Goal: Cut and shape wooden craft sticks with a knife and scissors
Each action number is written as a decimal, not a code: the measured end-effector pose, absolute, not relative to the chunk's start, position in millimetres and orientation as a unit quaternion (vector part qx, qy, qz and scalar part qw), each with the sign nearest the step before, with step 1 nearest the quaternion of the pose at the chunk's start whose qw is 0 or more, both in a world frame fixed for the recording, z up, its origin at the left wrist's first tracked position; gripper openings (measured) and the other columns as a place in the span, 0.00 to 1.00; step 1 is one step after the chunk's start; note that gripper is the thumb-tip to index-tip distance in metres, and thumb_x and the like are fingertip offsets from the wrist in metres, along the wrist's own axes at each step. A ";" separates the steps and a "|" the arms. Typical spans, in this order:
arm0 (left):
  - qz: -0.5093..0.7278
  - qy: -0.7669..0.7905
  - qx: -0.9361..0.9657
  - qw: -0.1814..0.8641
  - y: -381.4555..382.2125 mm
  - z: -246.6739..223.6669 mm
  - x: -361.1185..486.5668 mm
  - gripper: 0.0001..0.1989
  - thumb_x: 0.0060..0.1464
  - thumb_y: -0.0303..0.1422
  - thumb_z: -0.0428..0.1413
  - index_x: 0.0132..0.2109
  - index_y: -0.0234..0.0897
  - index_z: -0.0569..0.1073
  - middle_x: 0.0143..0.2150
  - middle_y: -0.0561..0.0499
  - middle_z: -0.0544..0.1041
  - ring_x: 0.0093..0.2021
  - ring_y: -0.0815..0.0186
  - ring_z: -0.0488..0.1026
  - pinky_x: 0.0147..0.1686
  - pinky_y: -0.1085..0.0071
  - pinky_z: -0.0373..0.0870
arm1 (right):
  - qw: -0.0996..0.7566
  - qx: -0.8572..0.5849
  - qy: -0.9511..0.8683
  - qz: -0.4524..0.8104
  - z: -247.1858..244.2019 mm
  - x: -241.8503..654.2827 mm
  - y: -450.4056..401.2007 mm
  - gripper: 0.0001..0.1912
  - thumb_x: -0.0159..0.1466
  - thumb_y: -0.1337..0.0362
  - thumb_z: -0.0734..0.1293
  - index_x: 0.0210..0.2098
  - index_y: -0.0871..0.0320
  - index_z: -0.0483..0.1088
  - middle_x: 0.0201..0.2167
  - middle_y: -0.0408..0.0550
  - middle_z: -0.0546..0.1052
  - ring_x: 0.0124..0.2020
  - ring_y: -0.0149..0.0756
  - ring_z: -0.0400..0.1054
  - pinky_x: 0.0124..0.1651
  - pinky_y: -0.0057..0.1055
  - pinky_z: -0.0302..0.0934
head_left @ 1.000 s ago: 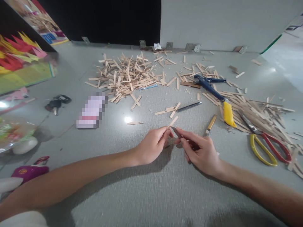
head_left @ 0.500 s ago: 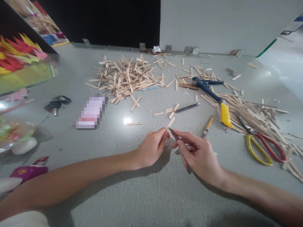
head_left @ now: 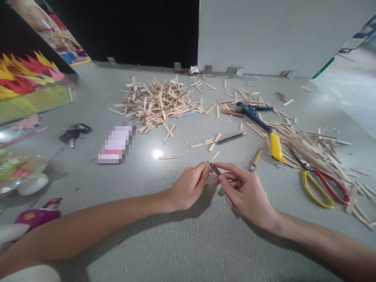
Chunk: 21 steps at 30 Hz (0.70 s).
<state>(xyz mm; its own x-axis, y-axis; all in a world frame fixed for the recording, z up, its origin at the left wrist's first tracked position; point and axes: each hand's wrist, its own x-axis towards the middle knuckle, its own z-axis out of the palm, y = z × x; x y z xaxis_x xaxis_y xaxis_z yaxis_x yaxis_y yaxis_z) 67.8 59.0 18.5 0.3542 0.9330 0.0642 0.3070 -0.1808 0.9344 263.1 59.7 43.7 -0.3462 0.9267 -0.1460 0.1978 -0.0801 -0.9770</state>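
Observation:
My left hand (head_left: 189,187) pinches a small wooden stick (head_left: 214,157), whose free end points up and to the right. My right hand (head_left: 242,186) grips a slim dark craft knife (head_left: 215,169), its tip against the stick beside my left fingertips. Just beyond the hands, a few joined wooden pieces (head_left: 210,141) lie beside a dark pen (head_left: 232,138). A single sliver of wood (head_left: 168,158) rests to the left of them. Near my right hand lies a yellow-handled cutter (head_left: 257,158).
A big heap of short sticks (head_left: 160,100) lies at the back. Rightward are a blue-and-yellow tool (head_left: 261,121), long strips (head_left: 311,147) and scissors (head_left: 319,188). Leftward are a blurred pink item (head_left: 116,143), keys (head_left: 75,133), a purple pouch (head_left: 38,217) and paper flames (head_left: 25,72).
The held stick has turned and now shows its narrow edge. My hands stay close together with the knife tip at the stick. The camera view has shifted slightly.

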 end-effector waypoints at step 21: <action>0.367 0.434 0.695 0.440 58.9 11.7 68.3 0.17 0.77 0.42 0.42 0.38 0.41 0.63 0.20 0.65 0.55 0.18 0.72 0.52 0.24 0.73 0.52 | 0.311 -0.445 -0.810 0.220 42.4 269.9 63.0 0.18 0.75 0.63 0.63 0.46 0.61 0.86 0.19 0.41 0.73 0.18 0.26 0.57 0.23 0.25 0.58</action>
